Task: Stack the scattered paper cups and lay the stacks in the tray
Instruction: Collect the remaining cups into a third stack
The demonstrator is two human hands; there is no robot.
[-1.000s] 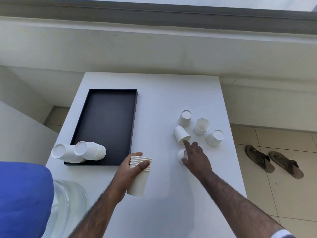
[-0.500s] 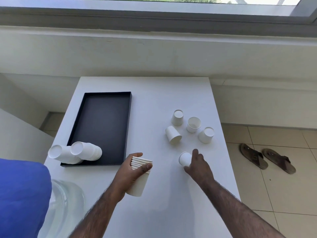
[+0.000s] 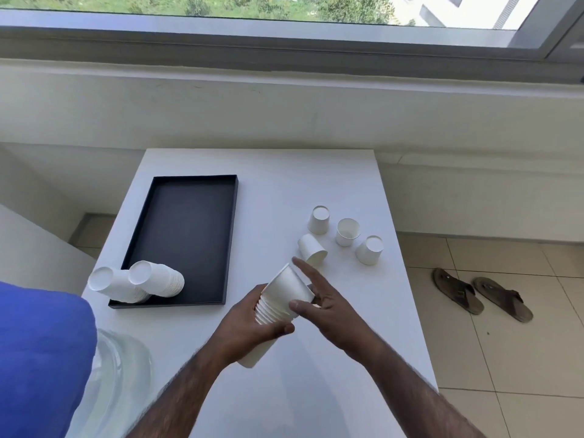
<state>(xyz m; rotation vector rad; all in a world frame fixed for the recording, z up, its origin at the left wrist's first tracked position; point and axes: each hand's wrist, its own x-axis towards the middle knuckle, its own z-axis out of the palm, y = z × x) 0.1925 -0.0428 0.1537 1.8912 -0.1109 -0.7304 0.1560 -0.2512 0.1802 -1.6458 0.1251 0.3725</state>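
1 stack [image 3: 264, 314] gripped by left hand [image 3: 243, 327], right hand [image 3: 330, 311] holding top cup [image 3: 284, 289]

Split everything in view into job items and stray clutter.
Job: black rectangular tray; two white paper-cup stacks lying at its near end; four loose white paper cups; cup stack in left hand; single paper cup in right hand.
Clutter: brown sandals; clear plastic jug; blue cloth.

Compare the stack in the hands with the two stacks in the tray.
Held stack is tilted upright in the left hand, right hand pinching its top cup; tray stacks lie untouched on their sides. Held stack is single; tray stacks are two, side by side at the tray's near end. All nested white cups.
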